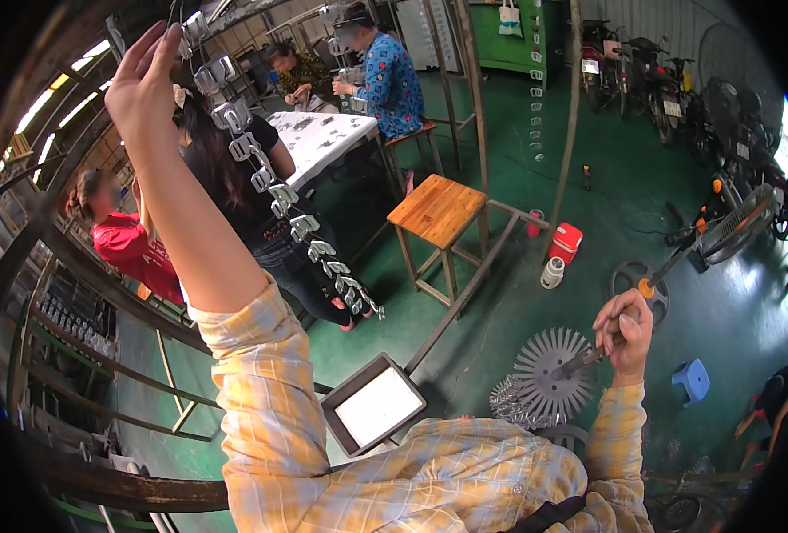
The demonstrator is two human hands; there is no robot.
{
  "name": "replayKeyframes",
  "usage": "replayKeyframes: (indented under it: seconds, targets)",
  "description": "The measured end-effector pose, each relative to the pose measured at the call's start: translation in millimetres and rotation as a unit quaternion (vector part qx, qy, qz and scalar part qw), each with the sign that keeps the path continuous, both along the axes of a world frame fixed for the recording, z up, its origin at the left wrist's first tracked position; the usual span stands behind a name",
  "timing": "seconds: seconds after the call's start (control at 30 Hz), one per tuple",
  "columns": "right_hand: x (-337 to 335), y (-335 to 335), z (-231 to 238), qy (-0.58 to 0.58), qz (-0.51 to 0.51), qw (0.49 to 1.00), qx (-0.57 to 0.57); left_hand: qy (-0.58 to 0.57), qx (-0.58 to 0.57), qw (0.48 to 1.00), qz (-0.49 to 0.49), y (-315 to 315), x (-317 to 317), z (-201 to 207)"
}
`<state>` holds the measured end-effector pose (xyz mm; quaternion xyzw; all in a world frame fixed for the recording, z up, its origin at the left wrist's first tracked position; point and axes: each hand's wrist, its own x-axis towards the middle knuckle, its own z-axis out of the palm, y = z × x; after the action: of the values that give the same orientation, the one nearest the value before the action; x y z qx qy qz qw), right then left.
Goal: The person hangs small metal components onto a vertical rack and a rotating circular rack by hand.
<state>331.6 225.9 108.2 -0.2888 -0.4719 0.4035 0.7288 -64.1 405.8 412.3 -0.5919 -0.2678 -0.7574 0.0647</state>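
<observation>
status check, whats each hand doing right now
Left hand raised overhead, gripping top of hanging string of metal clips. Right hand shut on handle of spiked metal disc tool. Nothing between them.

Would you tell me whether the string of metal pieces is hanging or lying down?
Hanging: the left hand holds the string of metal pieces overhead, trailing downward.

From my remote seat I make out few packages: a small red box-shaped container with a white lid (567,242) on the green floor beside the wooden stool, a white jar-like container (552,273) just beside it, and a white bag (510,18) hanging on the green cabinet far back.
</observation>
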Motion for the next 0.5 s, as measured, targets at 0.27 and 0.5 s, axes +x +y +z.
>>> replayKeyframes:
  seconds: [0.27,0.5]
  targets:
    - [1,-2,-1,0.004,0.008,1.000,-0.006,0.000,-0.132,0.986,-0.101,24,-4,21]
    - [4,-4,-1,0.003,0.007,1.000,-0.004,-0.095,-0.131,0.960,-0.229,25,16,26]
